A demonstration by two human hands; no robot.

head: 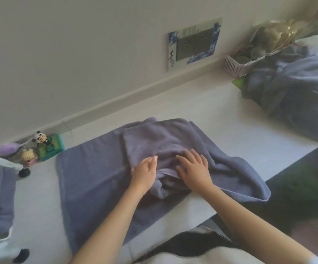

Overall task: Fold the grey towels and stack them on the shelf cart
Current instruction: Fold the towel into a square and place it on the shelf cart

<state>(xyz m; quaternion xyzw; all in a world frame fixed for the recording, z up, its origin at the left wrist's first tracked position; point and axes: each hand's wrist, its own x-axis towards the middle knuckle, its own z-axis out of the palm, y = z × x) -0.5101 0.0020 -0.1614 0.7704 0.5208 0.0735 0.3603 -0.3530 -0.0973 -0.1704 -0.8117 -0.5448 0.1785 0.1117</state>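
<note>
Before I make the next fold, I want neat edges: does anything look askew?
Yes. The grey towel is bunched under both flat hands, left hand and right hand, and its right corner droops over the table edge.

Bare forearms, no sleeves visible; hands (144, 173) without rings or gloves.

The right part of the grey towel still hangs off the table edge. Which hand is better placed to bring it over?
The right hand, probably. It lies flat on the grey terry towel beside the drooping flap, while the left hand presses the folded middle, farther away, and could hold it in place.
</note>
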